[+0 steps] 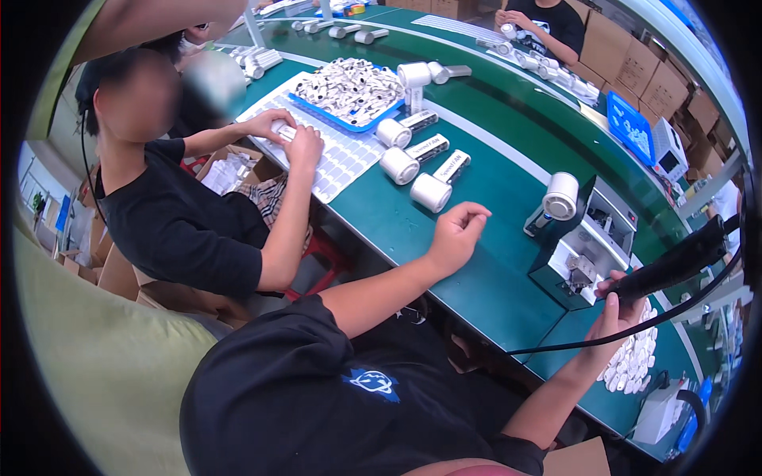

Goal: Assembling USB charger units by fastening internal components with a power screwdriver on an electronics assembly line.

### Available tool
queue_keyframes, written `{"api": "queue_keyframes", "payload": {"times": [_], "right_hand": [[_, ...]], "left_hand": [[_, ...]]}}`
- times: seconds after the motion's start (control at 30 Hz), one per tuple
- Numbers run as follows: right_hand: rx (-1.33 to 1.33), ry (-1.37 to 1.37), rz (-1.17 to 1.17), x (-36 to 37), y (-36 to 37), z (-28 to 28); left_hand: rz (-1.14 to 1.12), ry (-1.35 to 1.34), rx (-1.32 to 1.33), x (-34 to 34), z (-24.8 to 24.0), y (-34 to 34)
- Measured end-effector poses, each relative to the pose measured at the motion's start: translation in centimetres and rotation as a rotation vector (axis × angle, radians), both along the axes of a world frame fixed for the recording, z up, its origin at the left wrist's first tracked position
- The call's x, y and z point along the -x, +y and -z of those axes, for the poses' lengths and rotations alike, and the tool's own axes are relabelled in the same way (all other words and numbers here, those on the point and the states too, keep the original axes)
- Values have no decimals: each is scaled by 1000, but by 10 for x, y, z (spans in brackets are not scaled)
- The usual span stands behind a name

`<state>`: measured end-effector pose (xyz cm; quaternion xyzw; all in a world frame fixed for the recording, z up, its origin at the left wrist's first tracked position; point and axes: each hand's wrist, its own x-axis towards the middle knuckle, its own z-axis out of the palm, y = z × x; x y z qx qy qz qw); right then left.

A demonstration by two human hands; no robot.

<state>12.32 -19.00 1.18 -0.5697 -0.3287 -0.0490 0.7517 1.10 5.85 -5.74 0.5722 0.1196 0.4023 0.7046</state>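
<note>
My left hand [460, 236] is above the green table, fingers curled in with the tips together; whether anything small is between them is hidden. Closest to it is a white handheld fan [431, 192] lying down, with two more white fans [399, 165] beyond. My right hand [621, 313] is closed round the lower end of a black electric screwdriver [675, 262], whose cord leaves its upper end. Its tip is hidden at my fingers. Between my hands, another white fan [560, 198] stands on its handle beside an open-topped metal screw feeder [591, 246].
White flat parts [633, 361] lie heaped beside my right forearm. A black cable [587, 343] crosses in front of it. On the left, a co-worker's hands [295, 141] handle a white part over a white tray sheet [337, 163]. A blue tray [349, 119] holds many small parts.
</note>
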Motion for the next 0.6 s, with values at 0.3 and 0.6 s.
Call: {"api": "queue_keyframes", "payload": {"times": [0.3,0.6], "right_hand": [[114,170,239,-3,0,12],[73,83,67,-12,-9,15]], "left_hand": [[121,5,197,-43,-45,6],[2,-111,141,-103,-35,14]]}}
